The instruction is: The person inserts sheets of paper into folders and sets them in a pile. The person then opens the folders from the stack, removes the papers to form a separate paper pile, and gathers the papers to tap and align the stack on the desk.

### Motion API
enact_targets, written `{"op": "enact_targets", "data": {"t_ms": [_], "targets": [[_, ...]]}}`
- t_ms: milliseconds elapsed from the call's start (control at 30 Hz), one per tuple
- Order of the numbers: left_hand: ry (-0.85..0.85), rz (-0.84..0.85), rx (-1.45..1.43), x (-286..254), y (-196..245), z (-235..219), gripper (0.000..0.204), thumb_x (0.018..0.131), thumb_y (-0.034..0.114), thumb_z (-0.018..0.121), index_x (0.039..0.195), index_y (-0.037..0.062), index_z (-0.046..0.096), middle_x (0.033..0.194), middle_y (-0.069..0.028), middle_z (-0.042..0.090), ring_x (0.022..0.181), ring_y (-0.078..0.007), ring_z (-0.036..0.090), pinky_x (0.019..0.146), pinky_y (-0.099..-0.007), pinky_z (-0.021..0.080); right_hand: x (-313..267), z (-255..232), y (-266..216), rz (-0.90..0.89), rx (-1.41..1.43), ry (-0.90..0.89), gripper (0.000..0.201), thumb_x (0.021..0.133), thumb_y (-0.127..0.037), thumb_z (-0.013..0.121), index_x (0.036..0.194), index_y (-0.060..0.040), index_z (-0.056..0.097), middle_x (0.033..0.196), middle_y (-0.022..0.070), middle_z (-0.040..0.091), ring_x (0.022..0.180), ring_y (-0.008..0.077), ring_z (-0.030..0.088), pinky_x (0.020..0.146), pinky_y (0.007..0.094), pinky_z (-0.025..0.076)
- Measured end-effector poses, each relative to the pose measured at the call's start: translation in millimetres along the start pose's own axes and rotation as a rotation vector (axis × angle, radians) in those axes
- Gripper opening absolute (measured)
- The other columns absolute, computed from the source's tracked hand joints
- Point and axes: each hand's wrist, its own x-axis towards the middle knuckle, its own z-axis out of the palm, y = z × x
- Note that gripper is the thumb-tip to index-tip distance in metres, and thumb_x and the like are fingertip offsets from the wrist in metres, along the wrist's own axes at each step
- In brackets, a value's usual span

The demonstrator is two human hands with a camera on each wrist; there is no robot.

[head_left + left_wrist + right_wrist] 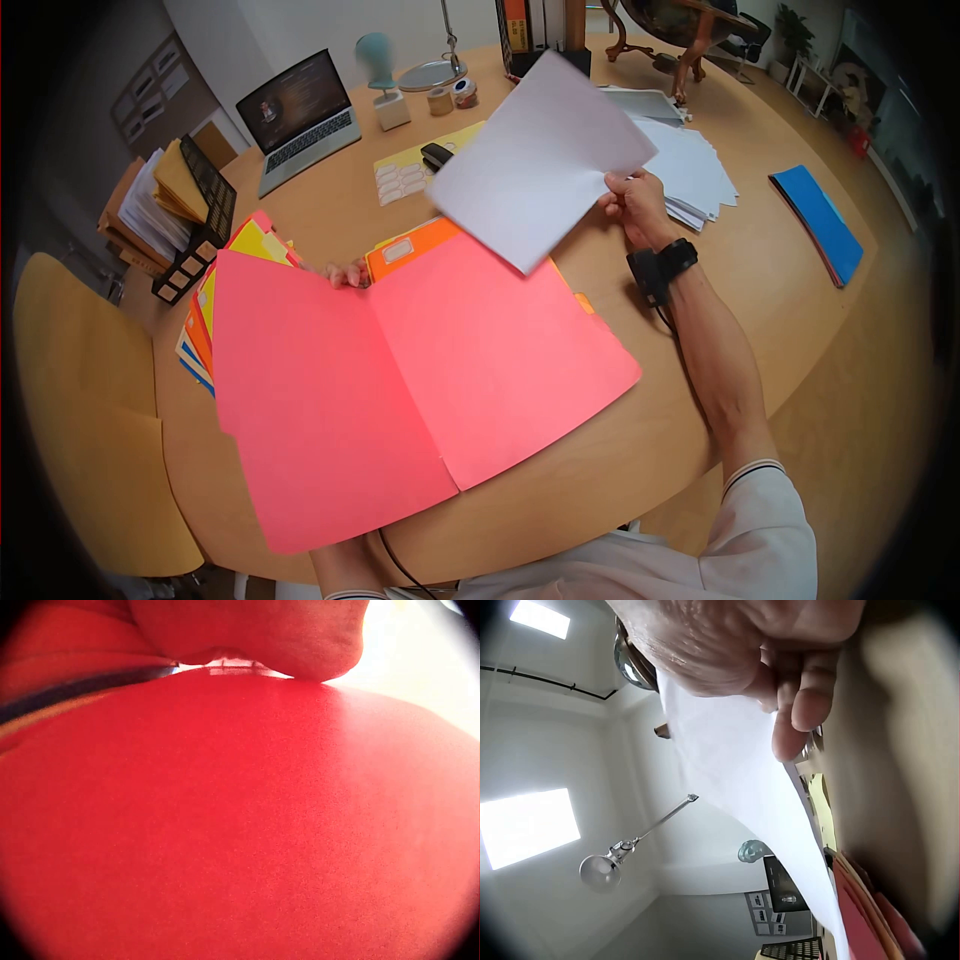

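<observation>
A white sheet of paper (545,160) is held up by its right edge, pinched between thumb and fingers of my right hand (638,205). The sheet's lower corner overlaps the right half of an open pink folder (500,350). My left hand (348,274) grips this folder at its top edge near the fold; most of that hand is hidden behind the left flap. In the left wrist view the folder's pink surface (225,810) fills most of the picture, below part of the hand. Orange and yellow folders (415,245) lie beneath the pink one.
Loose white papers (690,170) are stacked right of the raised sheet. A blue folder (818,225) lies at the table's right. A black stapler (436,156) sits on a yellow label sheet (400,180). Behind stand a laptop (300,110) and a file holder (205,220).
</observation>
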Motion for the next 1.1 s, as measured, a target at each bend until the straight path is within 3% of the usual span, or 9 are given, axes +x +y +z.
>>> {"op": "enact_targets", "data": {"t_ms": [133, 267, 333, 567, 867, 1100], "targets": [[-0.012, -0.012, 0.032, 2, 0, 3, 0.031, 0.102, 0.036, 0.057, 0.099, 0.0048, 0.06, 0.1, -0.0047, 0.058, 0.101, -0.0217, 0.052, 0.096, -0.0345, 0.041, 4, -7, 1, -0.092, 0.283, 0.254, 0.034, 0.088, 0.009, 0.056, 0.12, 0.0146, 0.045, 0.104, 0.0185, 0.063, 0.081, 0.0331, 0.075, 0.053, 0.0277, 0.061], [-0.022, -0.021, 0.066, 3, 0, 5, 0.031, 0.101, 0.036, 0.058, 0.1, 0.0047, 0.06, 0.101, -0.0049, 0.058, 0.102, -0.022, 0.052, 0.097, -0.0346, 0.041, 7, -9, -5, -0.102, 0.434, 0.461, 0.033, 0.089, 0.009, 0.052, 0.119, 0.0174, 0.042, 0.105, 0.0223, 0.063, 0.087, 0.0378, 0.075, 0.061, 0.0312, 0.065], [-0.026, -0.024, 0.082, 4, 0, 6, 0.031, 0.101, 0.036, 0.059, 0.1, 0.0047, 0.06, 0.101, -0.005, 0.058, 0.102, -0.0221, 0.052, 0.097, -0.0347, 0.041, -4, 0, -15, -0.073, 0.467, 0.592, 0.03, 0.092, 0.004, 0.046, 0.118, 0.0189, 0.039, 0.108, 0.0289, 0.063, 0.089, 0.0391, 0.075, 0.067, 0.0361, 0.067], [-0.037, -0.043, 0.145, 4, 1, 8, 0.032, 0.1, 0.036, 0.06, 0.101, 0.0045, 0.061, 0.103, -0.0053, 0.058, 0.103, -0.0225, 0.052, 0.098, -0.035, 0.041, -13, 10, -10, 0.014, 0.392, 0.503, 0.036, 0.098, -0.008, 0.031, 0.122, 0.019, 0.034, 0.117, 0.0358, 0.061, 0.092, 0.0403, 0.074, 0.067, 0.039, 0.067], [-0.047, -0.075, 0.226, 1, 2, 9, 0.032, 0.099, 0.036, 0.062, 0.103, 0.0042, 0.061, 0.104, -0.0057, 0.058, 0.105, -0.0231, 0.051, 0.098, -0.0354, 0.041, -33, 30, -4, 0.042, 0.28, 0.398, 0.041, 0.1, -0.014, 0.027, 0.129, 0.0151, 0.034, 0.121, 0.0305, 0.063, 0.099, 0.0403, 0.072, 0.068, 0.0415, 0.064], [-0.063, -0.112, 0.279, -1, -3, 14, 0.033, 0.098, 0.036, 0.063, 0.104, 0.004, 0.062, 0.106, -0.006, 0.058, 0.106, -0.0235, 0.051, 0.099, -0.0357, 0.041, -42, 35, -13, 0.098, 0.225, 0.368, 0.039, 0.098, -0.013, 0.026, 0.126, 0.0101, 0.038, 0.123, 0.0262, 0.066, 0.098, 0.0387, 0.073, 0.056, 0.0367, 0.054]]}}
